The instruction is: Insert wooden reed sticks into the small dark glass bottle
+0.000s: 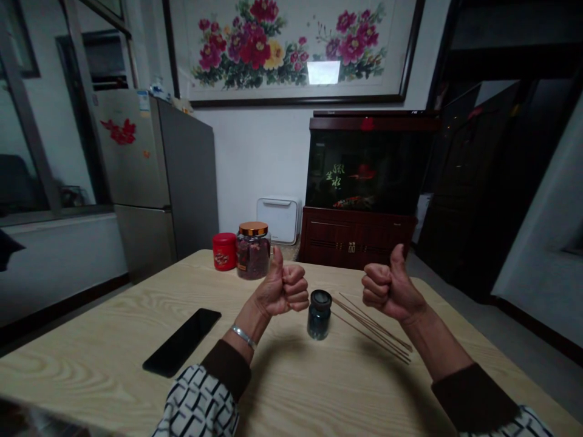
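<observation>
Both my hands are raised above the table in a thumbs-up, fingers curled into the palm. My left hand (pixel 283 285) is closed with nothing showing in it; a silver bracelet (pixel 243 337) circles that wrist. Likewise closed and holding nothing visible, my right hand (pixel 392 288) is up on the other side. Between them a small dark glass jar (pixel 319 317) with a dark top stands upright on the wood-grain table (pixel 300 388). Several thin brown sticks (pixel 376 331) lie loosely to the right of the jar, below my right hand.
A black phone (pixel 182 342) lies flat at the left. Toward the far edge stand a red canister (pixel 225 252) and a clear jar with a copper lid (pixel 253 252). Beyond the table are a fridge (pixel 186 176), a white box-like appliance (pixel 277 220) and a fish tank (pixel 364 170).
</observation>
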A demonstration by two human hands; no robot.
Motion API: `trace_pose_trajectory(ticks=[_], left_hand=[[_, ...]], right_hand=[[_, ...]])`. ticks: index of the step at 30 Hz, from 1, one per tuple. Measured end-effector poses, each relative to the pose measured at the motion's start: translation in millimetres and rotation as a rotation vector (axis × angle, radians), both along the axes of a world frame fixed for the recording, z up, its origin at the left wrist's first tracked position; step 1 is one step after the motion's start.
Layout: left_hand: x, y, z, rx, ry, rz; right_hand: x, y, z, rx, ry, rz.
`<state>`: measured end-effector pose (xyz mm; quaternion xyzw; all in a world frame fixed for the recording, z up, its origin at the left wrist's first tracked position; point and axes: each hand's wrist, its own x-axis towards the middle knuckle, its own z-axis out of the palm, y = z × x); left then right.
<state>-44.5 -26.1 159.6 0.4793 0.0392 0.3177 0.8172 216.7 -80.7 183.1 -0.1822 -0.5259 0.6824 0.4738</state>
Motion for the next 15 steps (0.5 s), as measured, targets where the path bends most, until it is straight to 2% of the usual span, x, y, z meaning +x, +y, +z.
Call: trace_pose_trajectory(ticks=[3,7,9,12,15], left_hand=[[2,3,-15.6,-0.024,-0.009,-0.020],[3,9,-23.0,-0.017,-0.046,-0.052],[3,14,-27.1,-0.009,-0.051,-0.020],[3,22,-41.0,-0.006,-0.044,0.178],[8,30,-68.2,0.014,0.052,0.478]], right_hand=[[1,4,-16.8,-0.039,0.004,0.007],[-1,7,-18.9,-0.038,-0.029,-0.013],[-4,10,-20.4,-0.031,-0.095,-0.065],[-10,19,-31.6,-0.005,-0.339,-0.272],[-17,29,-50.1,0.203,-0.777,-0.593]])
